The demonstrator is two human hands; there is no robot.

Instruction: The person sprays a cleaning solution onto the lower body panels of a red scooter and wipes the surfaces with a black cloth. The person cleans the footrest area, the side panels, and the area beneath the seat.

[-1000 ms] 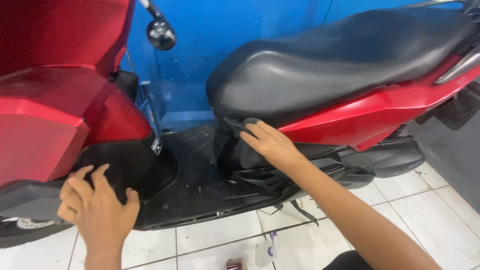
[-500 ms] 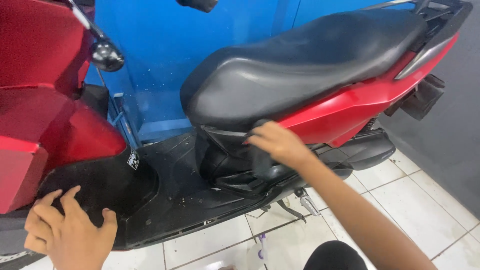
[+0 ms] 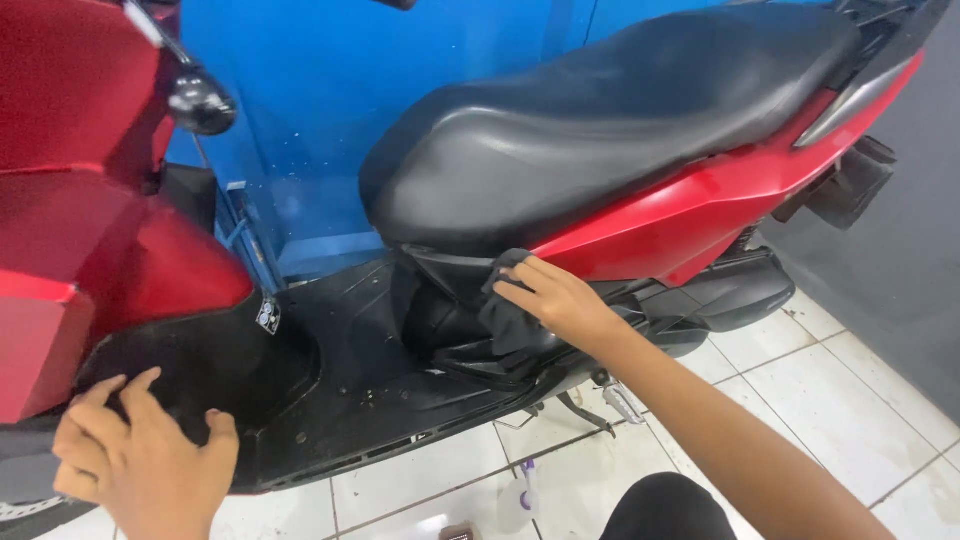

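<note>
The right hand (image 3: 555,295), mid frame, presses a dark cloth (image 3: 505,315) flat-fingered under the seat (image 3: 600,130). It may slip off. The left hand (image 3: 140,455), lower left, lies open on the black footboard (image 3: 350,390).

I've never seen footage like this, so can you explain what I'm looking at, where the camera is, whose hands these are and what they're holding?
The camera sits on a person's head and looks down, so both bare hands are that person's own. There is no machine at work here.

In front of them stands a red scooter with a black seat, parked on a white tiled floor before a blue wall.

The right hand presses a dark cloth against the black panel just under the front of the seat. The left hand holds nothing; it rests, fingers spread, on the black footboard near the red front panel.

On the floor below the scooter stands a small clear bottle, only partly visible. A dark rounded shape at the bottom edge is probably the person's knee.
</note>
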